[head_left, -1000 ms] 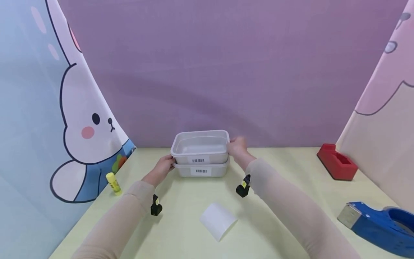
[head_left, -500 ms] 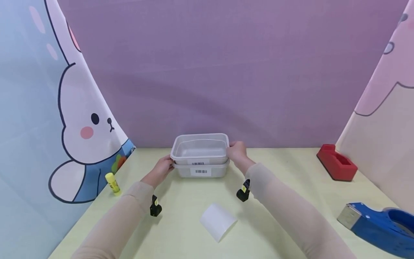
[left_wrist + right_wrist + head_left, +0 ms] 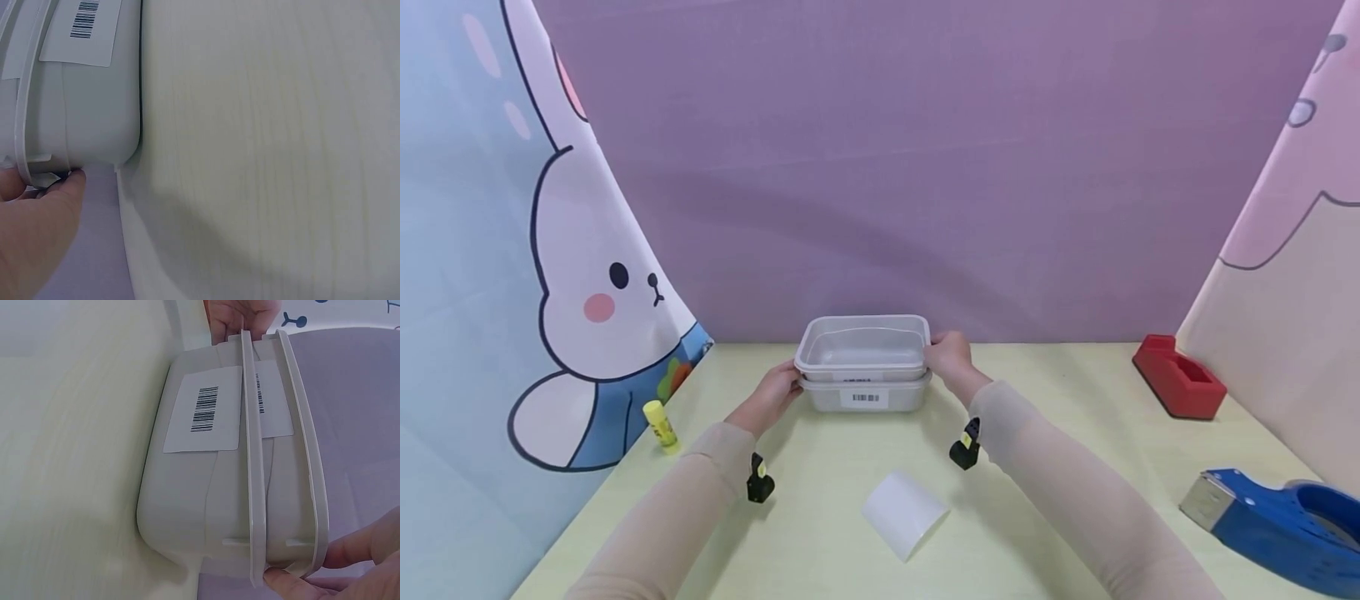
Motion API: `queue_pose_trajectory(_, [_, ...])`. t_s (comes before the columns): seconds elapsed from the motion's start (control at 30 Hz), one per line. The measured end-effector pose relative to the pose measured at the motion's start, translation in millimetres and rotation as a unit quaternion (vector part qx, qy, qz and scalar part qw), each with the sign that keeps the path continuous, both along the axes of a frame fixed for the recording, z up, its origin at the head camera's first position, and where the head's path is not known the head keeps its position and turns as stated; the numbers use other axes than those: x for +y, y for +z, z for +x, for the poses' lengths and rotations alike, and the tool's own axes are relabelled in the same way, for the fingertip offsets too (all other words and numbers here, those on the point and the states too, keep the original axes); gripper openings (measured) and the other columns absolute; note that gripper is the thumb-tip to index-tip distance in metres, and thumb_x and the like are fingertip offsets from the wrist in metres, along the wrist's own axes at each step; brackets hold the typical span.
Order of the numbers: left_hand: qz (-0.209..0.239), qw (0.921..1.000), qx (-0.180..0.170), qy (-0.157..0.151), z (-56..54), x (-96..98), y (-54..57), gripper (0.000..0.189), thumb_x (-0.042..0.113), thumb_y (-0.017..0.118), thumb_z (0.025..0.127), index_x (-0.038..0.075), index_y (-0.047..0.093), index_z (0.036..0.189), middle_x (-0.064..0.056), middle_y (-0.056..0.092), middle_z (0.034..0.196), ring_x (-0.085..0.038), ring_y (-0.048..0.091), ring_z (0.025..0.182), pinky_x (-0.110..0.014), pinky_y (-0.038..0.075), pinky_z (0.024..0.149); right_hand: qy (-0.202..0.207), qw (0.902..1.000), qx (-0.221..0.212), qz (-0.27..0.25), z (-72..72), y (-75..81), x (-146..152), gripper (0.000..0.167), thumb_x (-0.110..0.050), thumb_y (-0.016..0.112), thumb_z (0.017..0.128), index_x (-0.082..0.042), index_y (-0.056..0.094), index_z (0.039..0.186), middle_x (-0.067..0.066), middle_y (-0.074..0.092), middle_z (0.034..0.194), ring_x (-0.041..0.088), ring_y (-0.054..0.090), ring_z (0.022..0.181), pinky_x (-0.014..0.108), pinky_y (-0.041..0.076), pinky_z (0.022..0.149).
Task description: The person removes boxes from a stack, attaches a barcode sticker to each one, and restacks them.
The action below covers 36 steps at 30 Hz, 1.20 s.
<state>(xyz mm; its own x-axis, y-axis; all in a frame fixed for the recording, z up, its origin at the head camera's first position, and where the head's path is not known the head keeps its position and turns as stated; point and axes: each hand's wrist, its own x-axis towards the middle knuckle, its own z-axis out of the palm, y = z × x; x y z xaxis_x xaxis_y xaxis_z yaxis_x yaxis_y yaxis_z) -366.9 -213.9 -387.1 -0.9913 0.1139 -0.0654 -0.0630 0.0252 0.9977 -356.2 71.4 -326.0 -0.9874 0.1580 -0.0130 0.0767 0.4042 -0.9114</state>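
Note:
Two pale grey plastic food containers stand one inside the other at the back of the table. The upper container [image 3: 861, 350] sits low in the lower container [image 3: 865, 396], whose front carries a barcode label. My left hand [image 3: 772, 392] grips the left end at the rims; its thumb and a finger show there in the left wrist view. My right hand [image 3: 951, 354] pinches the upper container's rim at the right end. In the right wrist view, a narrow gap separates the two rims, and the upper barcode label [image 3: 275, 400] is partly covered by the lower rim.
A curled white sheet [image 3: 906, 514] lies in front of the containers. A yellow glue stick [image 3: 661, 425] stands at the left edge. On the right are a red tape dispenser [image 3: 1183, 383] and a blue tape gun [image 3: 1277, 525]. A purple cloth wall [image 3: 880, 167] rises behind.
The upper container has moved down into the lower one, so its barcode label has mostly gone behind the rim. My right hand has lowered slightly with it; my left hand keeps its place.

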Motion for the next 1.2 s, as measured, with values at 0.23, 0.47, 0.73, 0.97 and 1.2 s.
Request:
queue_pose_trajectory(0.23, [0.008, 0.9999, 0.002, -0.008, 1.7, 0.3, 1.8, 0.05, 0.001, 0.019, 0.102, -0.005, 0.013, 0.151, -0.026, 0.015, 0.158, -0.039, 0.018, 0.146, -0.047, 0.017, 0.122, 0.002, 0.9999, -0.006, 0.01, -1.5, 0.0, 1, 0.042, 0.004, 0.051, 0.084, 0.006, 0.061, 0.125, 0.022, 0.063, 0.124, 0.028, 0.059, 0.112, 0.037, 0.056, 0.092])
queue_pose_trajectory(0.47, [0.035, 0.9992, -0.004, -0.021, 4.7, -3.2, 3.2, 0.049, 0.007, 0.02, 0.105, -0.003, 0.011, 0.152, -0.022, 0.01, 0.16, -0.037, 0.013, 0.148, -0.046, 0.014, 0.123, 0.009, 0.9998, -0.007, 0.018, -2.9, -3.6, 5, 0.04, 0.001, 0.053, 0.085, 0.007, 0.06, 0.124, 0.023, 0.063, 0.124, 0.032, 0.06, 0.114, 0.039, 0.055, 0.094])
queue_pose_trajectory(0.73, [-0.046, 0.9985, 0.024, 0.02, 4.7, -19.2, 15.0, 0.051, 0.012, 0.024, 0.107, -0.003, 0.006, 0.152, -0.021, 0.01, 0.16, -0.034, 0.014, 0.148, -0.04, 0.019, 0.122, 0.036, 0.9987, -0.017, -0.032, -9.0, -6.4, 22, 0.043, -0.01, 0.055, 0.094, 0.005, 0.052, 0.135, 0.023, 0.054, 0.138, 0.035, 0.056, 0.123, 0.041, 0.05, 0.103])
queue_pose_trajectory(0.97, [-0.241, 0.9664, 0.088, 0.018, 11.7, -28.4, 50.5, 0.058, 0.031, 0.032, 0.106, 0.006, 0.01, 0.155, -0.013, 0.012, 0.162, -0.034, 0.014, 0.149, -0.049, 0.015, 0.122, 0.092, 0.9937, -0.014, -0.062, -6.2, 4.1, 53, 0.052, -0.018, 0.051, 0.099, 0.003, 0.038, 0.145, 0.022, 0.044, 0.146, 0.036, 0.049, 0.131, 0.04, 0.045, 0.108])
queue_pose_trajectory(1.2, [-0.388, 0.9058, 0.167, -0.024, 20.6, -11.7, 89.5, 0.067, 0.051, 0.033, 0.102, 0.018, 0.009, 0.157, -0.01, 0.005, 0.163, -0.038, 0.003, 0.149, -0.061, 0.008, 0.119, 0.145, 0.989, 0.022, -0.014, 7.4, 18.6, 94, 0.063, -0.03, 0.054, 0.099, -0.001, 0.03, 0.149, 0.02, 0.037, 0.152, 0.036, 0.043, 0.135, 0.044, 0.041, 0.112])
